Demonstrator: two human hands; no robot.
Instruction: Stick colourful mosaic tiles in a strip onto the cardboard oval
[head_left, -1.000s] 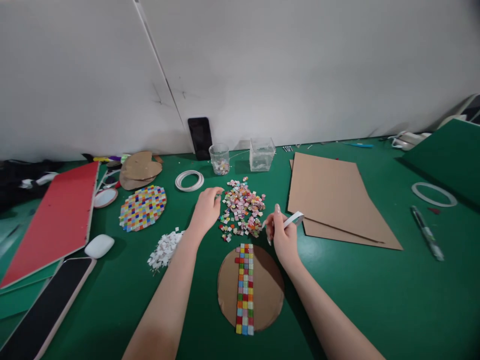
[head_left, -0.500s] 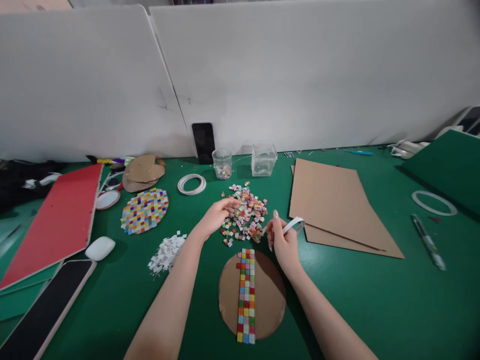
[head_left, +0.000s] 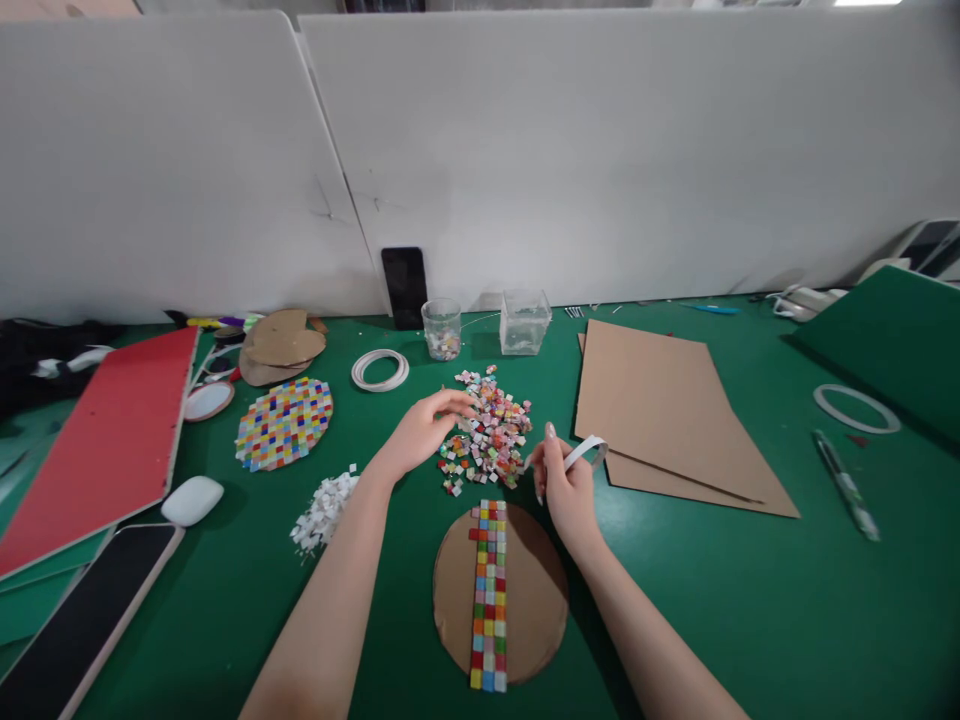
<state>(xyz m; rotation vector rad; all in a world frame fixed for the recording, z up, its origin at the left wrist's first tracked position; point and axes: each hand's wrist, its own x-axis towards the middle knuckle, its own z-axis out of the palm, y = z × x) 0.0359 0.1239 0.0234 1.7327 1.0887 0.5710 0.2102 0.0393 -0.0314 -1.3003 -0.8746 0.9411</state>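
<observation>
My left hand (head_left: 427,428) reaches over the near left part of a pile of small coloured mosaic tiles (head_left: 496,430). Its fingers are stretched forward and slightly bent, with no tile visible in them. My right hand (head_left: 568,490) is closed on a curled strip of white tape (head_left: 589,452), just right of the pile. Below the hands lies a round cardboard piece (head_left: 536,600). Rows of coloured square tiles (head_left: 489,600) run down it in a band, a little left of its middle, with a few tiles jutting out on the left.
Left are a tile-covered disc (head_left: 285,425), white scraps (head_left: 324,515), a white case (head_left: 193,499), a phone (head_left: 90,620) and a red board (head_left: 105,430). Behind stand a plastic cup (head_left: 442,330) and clear box (head_left: 524,322). Cardboard sheets (head_left: 660,400) and a pen (head_left: 846,485) lie right.
The whole view has shifted slightly. My left hand stays over the tile pile with almost no movement, and my right hand keeps its hold on the white strip.
</observation>
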